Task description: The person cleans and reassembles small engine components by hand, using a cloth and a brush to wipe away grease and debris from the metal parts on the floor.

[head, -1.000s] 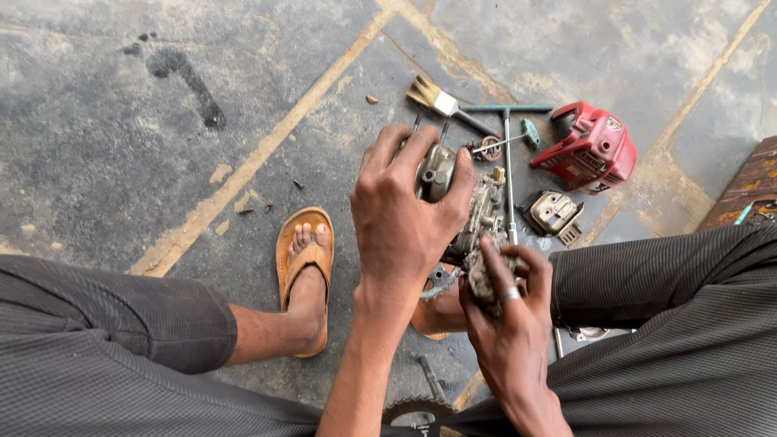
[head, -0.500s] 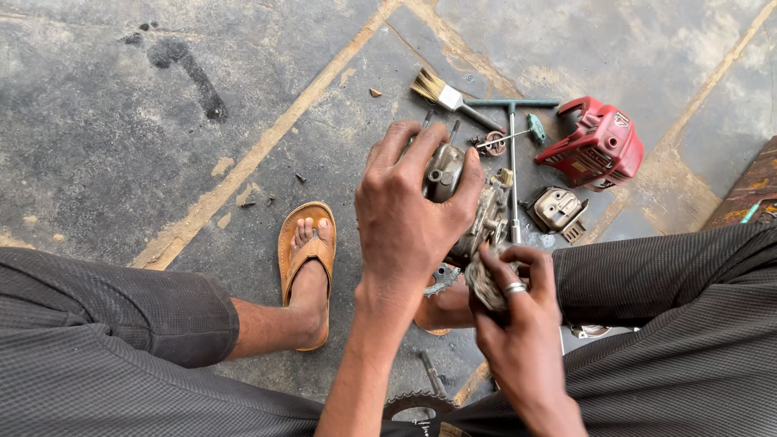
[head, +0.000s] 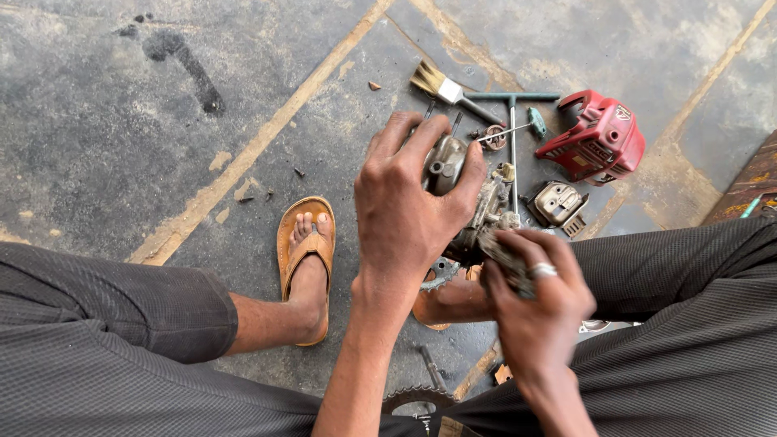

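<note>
Since the earlier frames the left hand (head: 409,206) has stayed clamped over the engine block (head: 465,206) at frame centre, its fingers shifted only slightly, while the right hand (head: 534,303) has kept its grip just below and to the right.

Floor (head: 121,137): grey stone slabs, rough and mottled, crossed by pale sandy joints; a dark stain in the upper left.

Trousers (head: 696,340): dark, finely ribbed cloth filling the lower left and lower right corners.

Red cover (head: 599,142): a moulded plastic housing with a handle loop, upper right; a small pale label sits on its top face.

Left hand: fingers spread and curled down over the rounded grey metal top of the engine block, holding it firmly.

Right hand: closed around a dull, grimy metal part (head: 506,259) that touches the block's lower right side; a silver ring on one finger.

Engine block: grey cast metal, greasy, resting on the floor between the feet.

Sandal (head: 306,267): tan leather, worn on the foot left of centre.

T-handled wrench (head: 512,129): a thin dark steel bar lying above the block.

Small metal cover (head: 558,202): pale, roughly square, right of the block.

Brush (head: 441,85): pale bristles, metal ferrule, upper centre.

Toothed sprocket (head: 414,398): dark, partly seen at the bottom edge.
</note>
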